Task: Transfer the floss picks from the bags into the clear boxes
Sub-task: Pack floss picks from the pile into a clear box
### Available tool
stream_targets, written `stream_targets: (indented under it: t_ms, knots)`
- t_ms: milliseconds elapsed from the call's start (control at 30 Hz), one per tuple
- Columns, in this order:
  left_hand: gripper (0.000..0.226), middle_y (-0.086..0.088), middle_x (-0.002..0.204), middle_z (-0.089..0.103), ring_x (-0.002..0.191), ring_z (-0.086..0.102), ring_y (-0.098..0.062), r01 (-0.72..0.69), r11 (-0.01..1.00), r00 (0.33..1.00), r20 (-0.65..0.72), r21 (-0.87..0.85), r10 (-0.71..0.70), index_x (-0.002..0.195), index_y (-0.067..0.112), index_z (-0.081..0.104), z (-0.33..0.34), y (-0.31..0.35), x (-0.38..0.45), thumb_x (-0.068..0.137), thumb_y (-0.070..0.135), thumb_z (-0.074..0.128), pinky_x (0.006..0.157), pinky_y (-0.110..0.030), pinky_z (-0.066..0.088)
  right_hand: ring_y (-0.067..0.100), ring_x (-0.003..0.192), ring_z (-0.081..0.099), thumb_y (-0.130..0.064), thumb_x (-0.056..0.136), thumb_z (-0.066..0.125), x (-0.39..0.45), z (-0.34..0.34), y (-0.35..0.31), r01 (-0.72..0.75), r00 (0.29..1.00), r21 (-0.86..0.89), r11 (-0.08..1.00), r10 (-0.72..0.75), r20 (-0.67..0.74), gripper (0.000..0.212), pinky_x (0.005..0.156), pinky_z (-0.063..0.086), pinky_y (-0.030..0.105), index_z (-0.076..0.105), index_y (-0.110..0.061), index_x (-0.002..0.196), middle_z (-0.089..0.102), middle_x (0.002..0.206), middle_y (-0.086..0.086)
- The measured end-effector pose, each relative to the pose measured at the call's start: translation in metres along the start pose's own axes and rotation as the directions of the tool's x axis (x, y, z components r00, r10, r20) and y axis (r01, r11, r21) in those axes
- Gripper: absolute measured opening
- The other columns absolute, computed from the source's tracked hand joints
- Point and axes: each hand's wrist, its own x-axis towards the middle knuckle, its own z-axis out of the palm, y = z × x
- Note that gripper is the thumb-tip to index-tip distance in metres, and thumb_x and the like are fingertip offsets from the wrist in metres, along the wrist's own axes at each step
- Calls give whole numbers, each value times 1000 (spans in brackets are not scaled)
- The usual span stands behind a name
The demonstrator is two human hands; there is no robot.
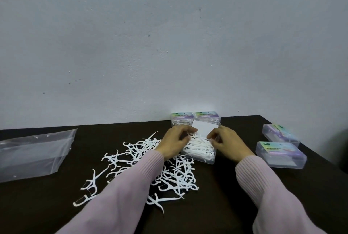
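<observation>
White floss picks [143, 160] lie scattered in a loose heap on the dark table [216, 205], mostly centre-left, partly under the left forearm. Just right of the heap sits an open clear box [202, 155], already holding a layer of picks; its lid [204, 128] w/ a white card stands up at the far side.

Both hands are at that box. Left hand [174, 144] is on the box's left side, fingers curled, tips at the lid's lower left corner; looks like a pinch on the lid edge. Right hand [228, 143] mirrors it on the right side, fingers curled w/ tips on the lid's right edge. Pink ribbed sleeves [131, 186] cover both arms.

Behind the open box, against the wall [169, 36], two closed boxes [195, 118] w/ colourful labels stand side by side, picks visible inside. Far right on the table, two more closed boxes [280, 146] w/ labels lie near each other, well apart from the open one; contents hard to tell.

Far left: clear plastic bags [32, 155] lie flat, looking emptied, well apart from the heap.
</observation>
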Motion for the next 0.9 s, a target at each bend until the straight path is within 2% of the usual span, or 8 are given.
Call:
stream_targets:
  t_ms: [67, 200, 367, 467, 567, 767, 900]
  knots:
    - [32, 2, 120, 60, 107, 57, -9, 13, 1000, 1000, -7, -20, -13, 121, 17, 59, 0, -1, 0, 93, 2, 51, 92, -23, 49, 2, 81, 47, -14, 90, 57, 0, -1, 0, -7, 1000, 17, 1000, 7, 5, 15, 77, 39, 18, 64, -18, 102, 52, 102, -3]
    - [32, 6, 115, 61, 106, 57, -6, 31, 998, 999, -18, -57, -32, 116, 18, 61, 1, -3, 0, 92, 0, 52, 90, -19, 48, 7, 91, 48, -14, 90, 55, 1, 0, 0, -6, 1000, 0, 1000, 6, 22, 28, 87, 44, 23, 60, -16, 118, 54, 112, 0]
    - [34, 5, 112, 64, 106, 59, -5, 50, 991, 998, -37, -126, -55, 111, 20, 63, 2, -4, 2, 90, -4, 53, 92, -23, 50, 7, 92, 47, -16, 89, 58, 0, 0, -1, -5, 1000, -6, 1000, 6, 26, 17, 89, 46, 25, 64, -20, 105, 46, 103, -5]
    - [35, 2, 105, 66, 99, 62, -5, 58, 983, 995, -67, -175, -71, 110, 17, 64, 1, -3, 1, 88, -8, 54, 84, -18, 52, 8, 86, 51, -15, 88, 60, -1, -1, -2, 9, 1000, 13, 1000, -9, 18, 12, 81, 45, 24, 65, -24, 95, 51, 97, -5]
    - [34, -2, 100, 67, 96, 63, -9, 61, 973, 993, -83, -222, -81, 109, 14, 64, 0, -1, 0, 86, -10, 55, 78, -19, 55, 6, 80, 51, -14, 86, 61, -2, -3, -2, 14, 1000, 21, 1000, -14, 16, 13, 78, 44, 23, 66, -25, 90, 54, 90, -5]
    - [32, -1, 92, 70, 88, 67, -7, 49, 978, 982, -167, -203, -84, 99, 13, 68, 1, 2, 0, 83, -12, 56, 77, -17, 54, 4, 73, 52, -15, 83, 66, -3, -6, 0, -9, 1000, 65, 998, 8, 25, 13, 76, 48, 23, 64, -28, 82, 55, 79, -13]
    - [30, -1, 82, 73, 78, 68, -5, 55, 984, 975, -204, -169, -89, 90, 13, 71, 1, 2, 0, 81, -12, 58, 78, -20, 54, 5, 75, 56, -19, 82, 68, -3, -7, 1, -24, 999, 93, 995, 21, 30, 11, 78, 50, 26, 64, -29, 79, 61, 81, -10]
